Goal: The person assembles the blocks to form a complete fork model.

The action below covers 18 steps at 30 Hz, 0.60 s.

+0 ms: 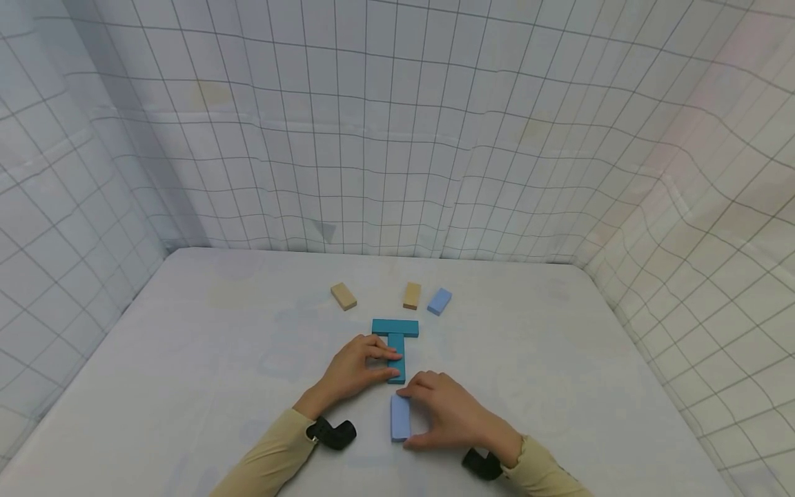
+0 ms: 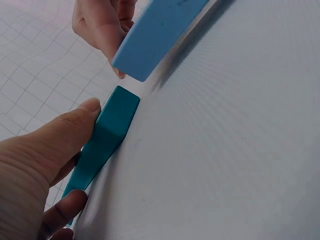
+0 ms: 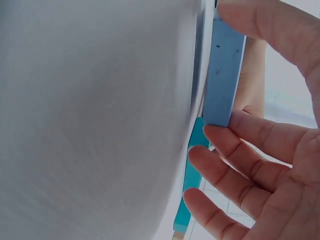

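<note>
In the head view, two teal blocks form a T: the crosspiece (image 1: 395, 328) lies across the far end of the stem block (image 1: 396, 342). My left hand (image 1: 357, 366) holds the stem from its left side, thumb near the close end and fingers farther along. Just nearer to me, a long light blue block (image 1: 400, 419) points lengthwise toward the stem. My right hand (image 1: 453, 414) grips it by its ends, thumb at the near one, fingertips at the far one. The right wrist view shows this light blue block (image 3: 223, 75) between thumb and fingers, its far end close to the teal.
Beyond the T lie a tan block (image 1: 344, 296) at left, a second tan block (image 1: 412, 295) and a smaller light blue block (image 1: 439, 301) at right. The white table (image 1: 186, 359) ends at a gridded curtain (image 1: 373, 138). Black wrist devices (image 1: 335, 435) sit at both cuffs.
</note>
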Tool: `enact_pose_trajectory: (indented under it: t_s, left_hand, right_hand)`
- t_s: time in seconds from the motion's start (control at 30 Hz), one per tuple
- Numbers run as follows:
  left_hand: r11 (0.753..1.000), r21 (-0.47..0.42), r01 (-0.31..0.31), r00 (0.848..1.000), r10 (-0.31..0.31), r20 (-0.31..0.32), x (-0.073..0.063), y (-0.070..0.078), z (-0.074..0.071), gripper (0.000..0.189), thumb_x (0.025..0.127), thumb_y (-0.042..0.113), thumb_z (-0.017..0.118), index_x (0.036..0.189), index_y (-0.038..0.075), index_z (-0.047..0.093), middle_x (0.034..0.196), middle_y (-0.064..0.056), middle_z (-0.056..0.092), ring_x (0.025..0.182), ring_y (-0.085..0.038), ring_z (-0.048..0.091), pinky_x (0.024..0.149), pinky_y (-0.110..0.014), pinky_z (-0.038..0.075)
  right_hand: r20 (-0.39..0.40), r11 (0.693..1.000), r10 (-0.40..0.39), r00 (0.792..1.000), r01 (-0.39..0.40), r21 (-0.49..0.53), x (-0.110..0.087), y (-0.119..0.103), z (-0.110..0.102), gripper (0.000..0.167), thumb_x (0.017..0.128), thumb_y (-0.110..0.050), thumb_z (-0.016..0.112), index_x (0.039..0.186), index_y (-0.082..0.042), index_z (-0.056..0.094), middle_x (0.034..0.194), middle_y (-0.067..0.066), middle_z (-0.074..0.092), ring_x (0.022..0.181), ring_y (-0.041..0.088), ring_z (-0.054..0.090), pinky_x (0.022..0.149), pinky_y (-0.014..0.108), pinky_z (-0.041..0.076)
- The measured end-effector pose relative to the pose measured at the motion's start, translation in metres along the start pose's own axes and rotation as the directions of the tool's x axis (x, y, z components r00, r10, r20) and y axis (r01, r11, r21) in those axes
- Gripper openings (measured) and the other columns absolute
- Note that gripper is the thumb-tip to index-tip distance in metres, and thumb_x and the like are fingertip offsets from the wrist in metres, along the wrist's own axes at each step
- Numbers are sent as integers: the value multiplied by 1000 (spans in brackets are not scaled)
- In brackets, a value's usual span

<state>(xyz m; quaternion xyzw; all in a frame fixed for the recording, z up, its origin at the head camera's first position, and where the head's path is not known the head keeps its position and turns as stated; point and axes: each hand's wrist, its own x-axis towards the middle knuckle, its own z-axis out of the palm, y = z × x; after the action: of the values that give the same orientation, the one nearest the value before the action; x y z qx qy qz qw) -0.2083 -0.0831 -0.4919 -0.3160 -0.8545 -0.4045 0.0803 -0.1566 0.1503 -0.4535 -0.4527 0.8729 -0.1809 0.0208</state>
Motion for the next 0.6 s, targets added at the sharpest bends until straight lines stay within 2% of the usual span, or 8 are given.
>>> enact_pose_trajectory:
  t_s: [0.33,0.6]
  left_hand:
    - [1000,5,7,1000,-7,7,0,0,0,33,81,39,74,107,19,75,104,11,61,91,-12,52,74,-31,44]
    - [1000,3,13,1000,-13,15,0,-1,1,34,81,40,74,108,20,74,105,11,61,92,-12,52,75,-32,44]
  right_hand:
    - [-5,998,20,1000,-20,-53,-3,2,-2,67,77,-56,72,126,-13,61,110,-6,55,101,7,51,88,34,43]
    - [14,998,29,999,-28,-64,-5,3,-1,70,78,-60,68,130,-15,58,116,-6,56,104,8,51,89,34,42]
